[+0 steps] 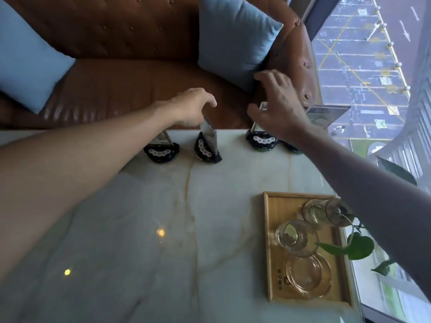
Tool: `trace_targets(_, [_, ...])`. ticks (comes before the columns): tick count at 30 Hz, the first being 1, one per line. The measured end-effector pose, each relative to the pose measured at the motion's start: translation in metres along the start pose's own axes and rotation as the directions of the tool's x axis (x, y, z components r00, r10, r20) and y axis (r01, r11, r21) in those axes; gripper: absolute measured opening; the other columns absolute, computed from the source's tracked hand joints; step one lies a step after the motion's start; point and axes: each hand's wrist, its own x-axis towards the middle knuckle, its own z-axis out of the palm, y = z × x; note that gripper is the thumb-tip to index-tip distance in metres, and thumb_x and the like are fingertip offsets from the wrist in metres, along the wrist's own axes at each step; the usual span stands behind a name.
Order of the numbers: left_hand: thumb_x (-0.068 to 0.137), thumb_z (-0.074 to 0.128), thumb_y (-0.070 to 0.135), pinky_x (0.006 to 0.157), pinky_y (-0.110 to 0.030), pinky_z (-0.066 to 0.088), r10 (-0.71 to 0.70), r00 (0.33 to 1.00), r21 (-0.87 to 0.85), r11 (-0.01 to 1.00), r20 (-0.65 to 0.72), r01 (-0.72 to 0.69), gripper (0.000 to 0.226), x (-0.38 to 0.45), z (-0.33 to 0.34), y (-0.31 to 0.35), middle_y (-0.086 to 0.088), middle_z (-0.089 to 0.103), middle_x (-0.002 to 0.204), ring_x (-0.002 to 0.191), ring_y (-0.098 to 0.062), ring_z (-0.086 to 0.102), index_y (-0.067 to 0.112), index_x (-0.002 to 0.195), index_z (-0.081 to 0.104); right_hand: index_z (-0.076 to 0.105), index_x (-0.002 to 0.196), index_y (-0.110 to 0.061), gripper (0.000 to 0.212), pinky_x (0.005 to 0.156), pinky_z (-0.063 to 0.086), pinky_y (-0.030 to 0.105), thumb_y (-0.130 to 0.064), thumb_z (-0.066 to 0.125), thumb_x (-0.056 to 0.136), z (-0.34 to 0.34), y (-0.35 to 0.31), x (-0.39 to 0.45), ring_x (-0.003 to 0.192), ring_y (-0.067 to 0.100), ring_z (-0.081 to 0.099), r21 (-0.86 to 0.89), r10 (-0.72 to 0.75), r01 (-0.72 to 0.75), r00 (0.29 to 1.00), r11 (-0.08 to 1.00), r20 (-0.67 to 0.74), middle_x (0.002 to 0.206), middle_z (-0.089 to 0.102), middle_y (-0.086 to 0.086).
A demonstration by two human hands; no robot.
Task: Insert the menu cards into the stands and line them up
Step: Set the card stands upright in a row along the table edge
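Several black half-round stands with white buttons sit in a row along the far edge of the marble table. The leftmost stand holds a card, partly behind my left forearm. The second stand is turned sideways; my left hand pinches the top of the menu card standing in it. The third stand holds a clear card whose top corner shows at my right hand, which hovers over it with fingers spread. A fourth stand hides behind my right wrist, its card leaning right.
A wooden tray at the near right carries overturned glasses and a glass dish. Green plant leaves overhang its right side. Behind the table is a brown leather sofa with blue cushions. A window runs along the right.
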Motion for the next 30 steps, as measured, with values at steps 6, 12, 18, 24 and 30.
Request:
trace_targets(6, [0.083, 0.063, 0.002, 0.096, -0.036, 0.047, 0.011, 0.983, -0.101, 0.994, -0.186, -0.030, 0.034, -0.010, 0.016, -0.024, -0.009, 0.067, 0.121, 0.115, -0.028, 0.059, 0.014, 0.114, 0.070, 0.053, 0.124, -0.014, 0.043, 0.085, 0.052, 0.044, -0.029, 0.068, 0.086, 0.058, -0.053, -0.017, 0.101, 0.029, 0.064, 0.197, -0.039, -0.024, 0.950, 0.980, 0.311, 0.112, 0.066, 0.008])
trace_targets(12, [0.085, 0.071, 0.007, 0.071, -0.024, 0.040, 0.015, 0.949, -0.181, 0.981, -0.316, -0.075, 0.012, -0.012, 0.023, -0.038, -0.011, 0.074, 0.097, 0.093, -0.026, 0.066, 0.009, 0.095, 0.076, 0.059, 0.112, -0.017, 0.029, 0.069, 0.056, 0.043, -0.017, 0.045, 0.087, 0.065, -0.064, 0.002, 0.084, 0.038, 0.066, -0.035, 0.090, -0.083, 0.944, 0.996, 0.319, 0.100, 0.070, 0.014])
trace_targets(18, [0.083, 0.075, 0.014, 0.074, -0.027, 0.047, 0.049, 0.936, -0.219, 0.967, -0.349, -0.132, 0.016, -0.011, 0.022, -0.036, -0.009, 0.076, 0.097, 0.090, -0.022, 0.067, 0.008, 0.097, 0.077, 0.064, 0.112, -0.026, 0.032, 0.073, 0.056, 0.041, -0.016, 0.047, 0.086, 0.051, -0.046, 0.028, 0.086, 0.038, 0.066, -0.112, 0.076, -0.040, 0.937, 0.993, 0.342, 0.102, 0.071, 0.014])
trace_targets(24, [0.083, 0.074, 0.014, 0.075, -0.032, 0.051, 0.043, 0.930, -0.219, 0.967, -0.365, -0.131, 0.015, 0.000, 0.025, -0.031, -0.008, 0.076, 0.094, 0.086, -0.022, 0.067, 0.011, 0.097, 0.078, 0.065, 0.111, -0.023, 0.027, 0.074, 0.055, 0.042, -0.021, 0.050, 0.089, 0.043, -0.037, 0.037, 0.087, 0.041, 0.065, -0.153, 0.007, 0.053, 0.931, 0.987, 0.365, 0.102, 0.070, 0.018])
trace_targets(30, [0.083, 0.074, 0.014, 0.072, -0.027, 0.048, 0.053, 0.928, -0.237, 0.960, -0.370, -0.149, 0.014, 0.010, 0.027, -0.022, -0.006, 0.076, 0.094, 0.082, -0.016, 0.064, 0.011, 0.096, 0.077, 0.064, 0.112, -0.020, 0.025, 0.072, 0.056, 0.043, -0.020, 0.052, 0.090, 0.036, -0.025, 0.039, 0.085, 0.043, 0.065, -0.194, 0.017, 0.059, 0.928, 0.979, 0.373, 0.100, 0.069, 0.021])
